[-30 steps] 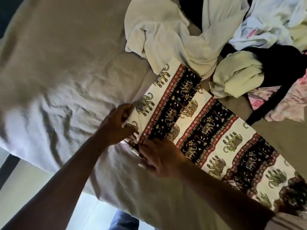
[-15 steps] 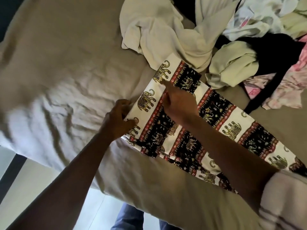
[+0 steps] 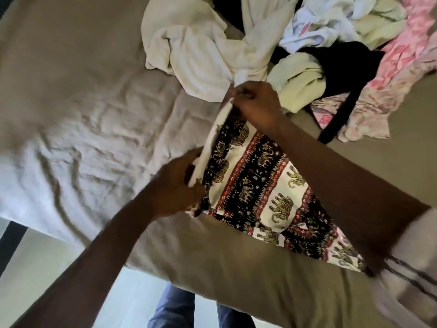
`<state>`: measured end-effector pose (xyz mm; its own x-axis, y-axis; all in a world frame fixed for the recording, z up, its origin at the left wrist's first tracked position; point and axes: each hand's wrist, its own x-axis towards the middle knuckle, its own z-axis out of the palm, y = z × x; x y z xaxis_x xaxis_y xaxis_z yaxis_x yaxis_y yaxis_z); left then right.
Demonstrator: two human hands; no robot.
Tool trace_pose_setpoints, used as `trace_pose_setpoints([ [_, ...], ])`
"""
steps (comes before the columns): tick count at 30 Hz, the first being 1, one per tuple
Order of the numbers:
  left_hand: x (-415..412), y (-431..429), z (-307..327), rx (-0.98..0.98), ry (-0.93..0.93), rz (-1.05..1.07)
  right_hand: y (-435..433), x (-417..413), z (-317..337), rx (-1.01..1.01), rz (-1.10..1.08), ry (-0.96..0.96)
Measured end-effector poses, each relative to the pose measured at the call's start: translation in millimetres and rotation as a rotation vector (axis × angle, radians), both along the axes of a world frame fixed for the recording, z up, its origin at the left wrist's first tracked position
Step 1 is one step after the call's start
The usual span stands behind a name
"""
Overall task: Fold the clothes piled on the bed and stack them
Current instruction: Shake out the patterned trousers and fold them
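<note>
Bed (image 3: 82, 102): a wrinkly tan sheet covers it.
Left hand (image 3: 176, 183): fingers curled round the near end of the cloth's white edge.
White top (image 3: 201, 48): crumpled on the bed, just behind the hands.
Elephant cloth (image 3: 255, 185): lies near the front of the bed, its left edge lifted between both hands.
Right hand (image 3: 255, 102): pinches the far end of that white edge.
Clothes pile (image 3: 335, 67): green, black and pink things heaped at the far right.

No legible text, brand, number or sign appeared. The patterned cloth (image 3: 260, 185) bore only elephant and floral motifs; a small pink mark on the white garment (image 3: 314, 31) was too blurred to read.
</note>
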<state>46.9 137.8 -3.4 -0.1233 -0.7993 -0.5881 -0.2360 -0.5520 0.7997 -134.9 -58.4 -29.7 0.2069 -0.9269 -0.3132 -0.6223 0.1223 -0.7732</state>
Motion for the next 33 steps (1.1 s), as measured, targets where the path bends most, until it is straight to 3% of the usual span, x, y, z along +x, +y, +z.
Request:
trace_pose_setpoints([
  [2, -36, 7, 9, -0.087, -0.112, -0.115, 23, -41, 11, 0.094, -0.177, -0.249],
  [4, -74, 15, 9, -0.209, -0.283, -0.213, 47, -79, 16, 0.132, -0.287, -0.353],
  [10, -167, 40, -32, -0.241, -0.476, -0.344, 86, -148, -26, 0.165, -0.457, -0.227],
  [14, -173, 39, -46, -0.154, -0.416, -0.480, 99, -154, -48, 0.187, -0.609, -0.250],
  [17, -159, 30, -45, -0.177, -0.549, -0.175, 116, -147, -44, 0.225, -0.673, -0.208],
  [20, -131, 13, -54, -0.196, -0.674, 0.120, 144, -142, -41, 0.197, -0.536, -0.139],
  [23, -110, -9, -61, -0.113, -0.665, 0.055, 171, -140, -42, 0.134, -0.516, -0.125],
  [25, -109, -20, -63, -0.059, -0.636, 0.017, 185, -141, -42, 0.149, -0.626, -0.127],
  [27, -111, -28, -65, -0.065, -0.602, 0.031, 195, -141, -43, 0.048, -0.680, 0.017],
  [29, -112, -39, -68, -0.075, -0.559, 0.050, 203, -139, -41, -0.117, -0.576, 0.235],
  [31, -113, -54, -72, -0.069, -0.490, 0.086, 208, -128, -35, -0.139, -0.432, 0.175],
  [33, -115, -72, -74, -0.039, -0.412, 0.127, 215, -106, -24, -0.012, -0.273, 0.020],
])
